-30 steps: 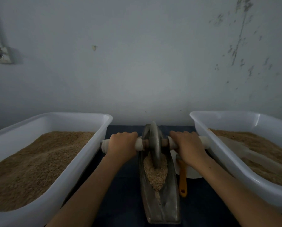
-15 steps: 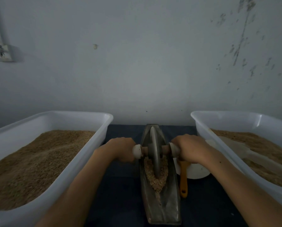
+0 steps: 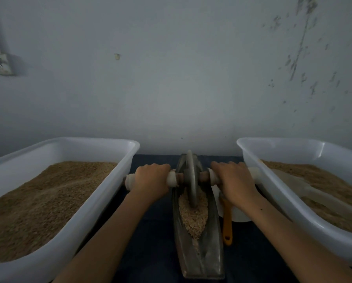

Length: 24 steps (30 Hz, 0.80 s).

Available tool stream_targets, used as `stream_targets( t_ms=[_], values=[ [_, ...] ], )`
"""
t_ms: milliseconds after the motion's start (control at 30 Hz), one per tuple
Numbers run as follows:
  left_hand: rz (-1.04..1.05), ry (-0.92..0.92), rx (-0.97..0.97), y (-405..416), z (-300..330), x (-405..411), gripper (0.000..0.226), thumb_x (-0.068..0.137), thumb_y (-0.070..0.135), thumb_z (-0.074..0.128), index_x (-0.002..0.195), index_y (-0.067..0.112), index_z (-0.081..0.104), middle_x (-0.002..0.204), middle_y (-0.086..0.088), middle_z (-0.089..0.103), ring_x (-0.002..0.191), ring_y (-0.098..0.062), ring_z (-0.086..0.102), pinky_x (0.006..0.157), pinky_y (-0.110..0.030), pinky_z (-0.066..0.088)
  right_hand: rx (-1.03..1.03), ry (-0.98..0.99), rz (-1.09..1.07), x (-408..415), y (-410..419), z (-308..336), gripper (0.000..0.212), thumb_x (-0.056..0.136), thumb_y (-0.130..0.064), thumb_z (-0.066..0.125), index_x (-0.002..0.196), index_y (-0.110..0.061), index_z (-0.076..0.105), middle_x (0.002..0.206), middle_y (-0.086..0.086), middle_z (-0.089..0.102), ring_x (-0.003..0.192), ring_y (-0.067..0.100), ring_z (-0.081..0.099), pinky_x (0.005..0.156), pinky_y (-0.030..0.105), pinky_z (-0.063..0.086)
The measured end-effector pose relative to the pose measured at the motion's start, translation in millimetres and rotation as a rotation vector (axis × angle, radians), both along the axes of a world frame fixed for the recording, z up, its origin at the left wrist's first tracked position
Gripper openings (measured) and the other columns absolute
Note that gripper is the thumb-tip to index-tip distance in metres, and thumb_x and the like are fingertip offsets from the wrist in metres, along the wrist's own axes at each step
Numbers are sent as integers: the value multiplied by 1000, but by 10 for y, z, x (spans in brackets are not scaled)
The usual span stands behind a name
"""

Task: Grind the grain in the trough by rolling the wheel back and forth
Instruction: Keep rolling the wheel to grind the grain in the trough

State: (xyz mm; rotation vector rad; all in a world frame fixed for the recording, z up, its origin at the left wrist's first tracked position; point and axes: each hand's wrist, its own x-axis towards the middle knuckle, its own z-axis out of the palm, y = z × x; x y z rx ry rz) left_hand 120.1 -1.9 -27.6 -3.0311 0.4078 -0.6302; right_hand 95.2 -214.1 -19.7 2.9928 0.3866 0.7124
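A narrow grey metal trough [image 3: 211,260] lies lengthwise on the dark table between two tubs. Pale grain [image 3: 194,217] is heaped in its middle. A grey metal wheel [image 3: 191,176] stands upright on edge in the trough's far half, its rim sunk into the grain. A white handle [image 3: 172,179] runs through the wheel's hub and sticks out on both sides. My left hand [image 3: 151,180] grips the left part of the handle. My right hand [image 3: 235,183] grips the right part.
A white tub [image 3: 101,203] of brown grain stands on the left, another white tub [image 3: 277,193] with grain on the right. An orange-handled tool [image 3: 227,225] and a white dish [image 3: 240,216] lie right of the trough. A grey wall rises just behind.
The wheel rolled toward me about half a second ago and has rolled back to the trough's far half. Both hands moved with the handle.
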Motion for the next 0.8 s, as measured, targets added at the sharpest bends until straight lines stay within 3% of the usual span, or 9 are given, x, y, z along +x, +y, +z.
stream_targets(
  t_ms=[200, 300, 500, 633, 800],
  values=[
    [-48, 276, 19, 71, 79, 43, 26, 80, 33, 67, 103, 25, 59, 98, 3, 64, 80, -12, 53, 73, -28, 41, -96, 218, 3, -47, 4, 173, 28, 89, -17, 54, 75, -29, 34, 101, -1, 62, 99, 21, 58, 80, 32, 36],
    [-64, 422, 17, 72, 143, 39, 30, 78, 32, 70, 105, 24, 60, 93, 4, 61, 80, -13, 52, 74, -29, 42, -110, 352, -2, -72, -8, 267, 11, 86, -16, 58, 93, -24, 54, 105, 1, 63, 97, 21, 60, 76, 30, 42],
    [-93, 662, -33, 94, 204, 3, 28, 79, 25, 70, 104, 16, 62, 95, -2, 64, 88, -18, 61, 84, -34, 49, -128, 537, -26, -109, 2, 360, 25, 87, -16, 60, 111, -18, 62, 106, 4, 65, 96, 20, 62, 81, 31, 49],
    [-50, 471, 14, 57, 185, -13, 27, 79, 31, 69, 102, 20, 61, 88, 3, 59, 84, -17, 58, 79, -33, 48, -89, 441, -36, -74, 7, 300, 17, 86, -13, 59, 102, -20, 60, 104, 2, 64, 94, 20, 62, 74, 29, 45],
    [2, 58, 50, -9, 58, 2, 19, 84, 33, 60, 100, 24, 54, 98, 2, 63, 91, -19, 60, 70, -30, 37, 7, 213, -60, -3, -14, 101, 24, 83, -17, 64, 89, -29, 45, 101, -4, 63, 99, 20, 59, 87, 35, 42]
  ],
)
